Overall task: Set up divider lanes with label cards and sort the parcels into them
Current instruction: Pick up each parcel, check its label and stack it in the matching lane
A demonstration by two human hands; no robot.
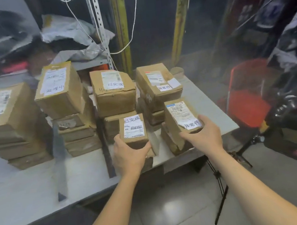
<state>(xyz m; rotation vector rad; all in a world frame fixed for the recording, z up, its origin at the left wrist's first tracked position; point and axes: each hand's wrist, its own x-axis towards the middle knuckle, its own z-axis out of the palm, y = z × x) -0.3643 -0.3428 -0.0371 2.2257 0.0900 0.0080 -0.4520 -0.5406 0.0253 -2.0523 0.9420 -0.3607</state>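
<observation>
My left hand (130, 154) grips a small cardboard parcel (134, 131) with a white label card, near the table's front edge. My right hand (203, 135) holds a second small parcel (180, 116), also labelled, on top of a low stack at the right. Behind them stand stacks of brown parcels: a far-left stack (5, 121), a second stack (63, 97), a third stack (113, 94) and a right stack (157, 84), each with a handwritten card on top. Dark divider strips (59, 163) (108, 156) lie on the white table (30, 190) between the stacks.
Grey mail bags (67, 32) and dark clutter sit behind the table. A perforated metal post (100, 23) and white cables hang at the back. A red chair (246, 96) stands right of the table, a tripod leg (220, 193) on the tiled floor.
</observation>
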